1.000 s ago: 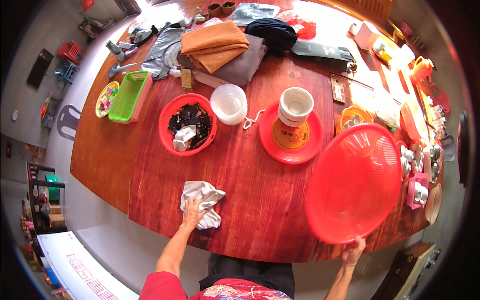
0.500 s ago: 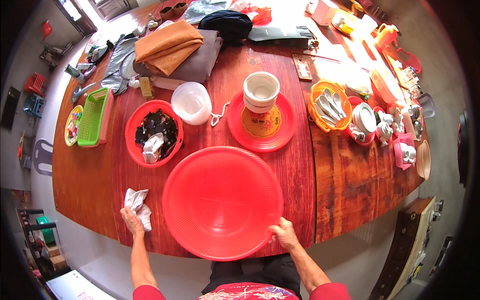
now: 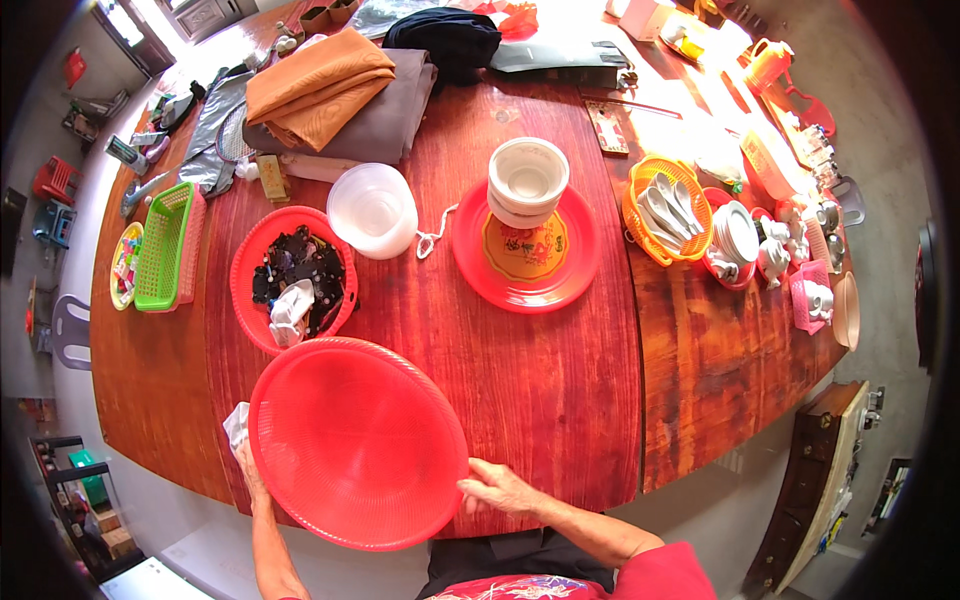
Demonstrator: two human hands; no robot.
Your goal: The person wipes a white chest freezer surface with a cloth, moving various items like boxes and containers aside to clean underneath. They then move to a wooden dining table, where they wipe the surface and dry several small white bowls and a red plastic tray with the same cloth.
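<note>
The red basin (image 3: 358,445) is at the near side of the surface (image 3: 560,400), left of the middle, tipped with its hollow facing the wearer and its lower rim reaching past the near edge. It looks like thin moulded plastic: probably light for its width, springy at the wall, slick on the smooth inside and unlikely to break if knocked. The rolled rim seems the best hold, as it gives the fingers something to hook; a one-sided grip would likely let so wide a thing swing or flex, so a second hold opposite would steady it. The right hand (image 3: 503,487) is at the rim's right side, fingers bent and apparently pinching it, though the parts behind the rim do not show. The left hand (image 3: 250,475) is at the basin's left side, next to a white cloth (image 3: 236,424); its fingers are largely covered by the basin, so I cannot tell whether they press on the cloth, the rim or both. The cloth looks limp and soft, easy to bunch anywhere; only a corner shows. The basin's underside is out of sight, and whether it touches the surface cannot be told. The small dark pieces in the red basket (image 3: 245,265) are too jumbled to make out, and glare washes out the surface's far right.
</note>
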